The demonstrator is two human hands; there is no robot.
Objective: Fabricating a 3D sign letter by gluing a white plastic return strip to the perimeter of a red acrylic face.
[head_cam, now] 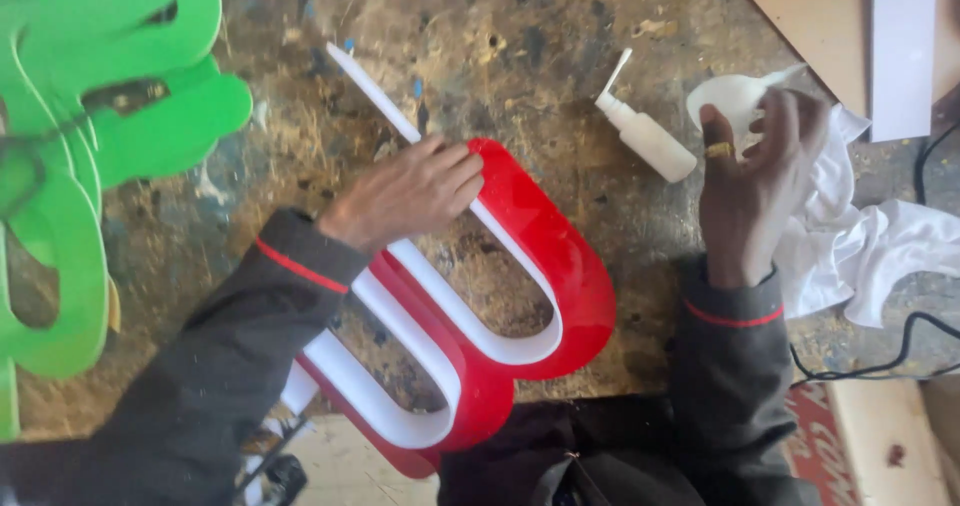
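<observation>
The left hand (408,194) lies flat on the red letter (560,266), fingers together and stretched out, pressing the white strip (470,331) against the letter's top edge. It is pinning, not pinching: nothing is clasped inside the palm. The letter sits at the near edge of the workbench (500,56), its lower lobe hanging just over the edge, and its long axis runs on a slant from the near left up toward the far right. The white strip follows the inner curve of both lobes and then runs on past the fingers as a straight loose tail, pointing up and to the left.

The right hand (755,191) hovers well apart from the letter, off to its right, a ring on one finger. Its fingers are half curled around the neck of something white, part of the white cloth (880,236) or an object lying on it; I can't tell which, nor how firm the grip is. Just between the two hands lies a small white squeeze bottle (648,138), nozzle aimed up and away, close beside the right hand's thumb, so the right hand is much the nearer to it.

Far left, green cut-out letters (110,116) are stacked. A black cable (900,351) trails at the right.
</observation>
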